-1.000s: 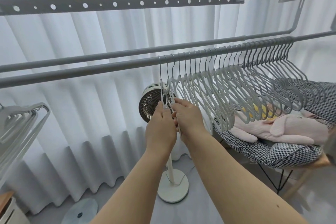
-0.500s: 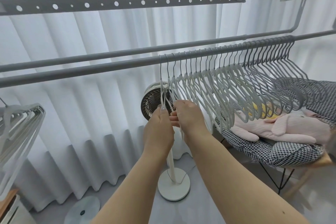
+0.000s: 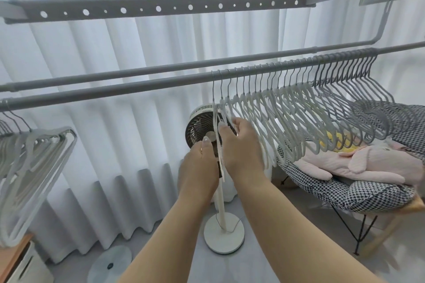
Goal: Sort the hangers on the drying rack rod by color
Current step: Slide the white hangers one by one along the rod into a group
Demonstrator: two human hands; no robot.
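Presently both hands work at the left end of the main row of hangers on the rod (image 3: 115, 91). Left hand (image 3: 199, 163): fingers curled, thumb up beside the leftmost white hanger (image 3: 218, 140); whether it actually grips that hanger cannot be told. Right hand (image 3: 241, 145): fingers curled round the lower part of the same hanger, which hangs from the rod by its hook, edge-on to the camera.

Further along the rod toward its right end, the row runs in two blocks: white hangers (image 3: 276, 117) first, then grey hangers (image 3: 358, 103) packed close against them. Near the rod's left end, well apart from the row, hangs a separate bunch of pale hangers (image 3: 34, 158).

Assessment: sorting appears largely done, since white and grey stand grouped with no visible mixing. Remaining work seems to be placing the hanger in hand. The exact shade of the left bunch cannot be confirmed.

Behind the hands stands a pedestal fan (image 3: 200, 126) before the curtain (image 3: 115, 57).
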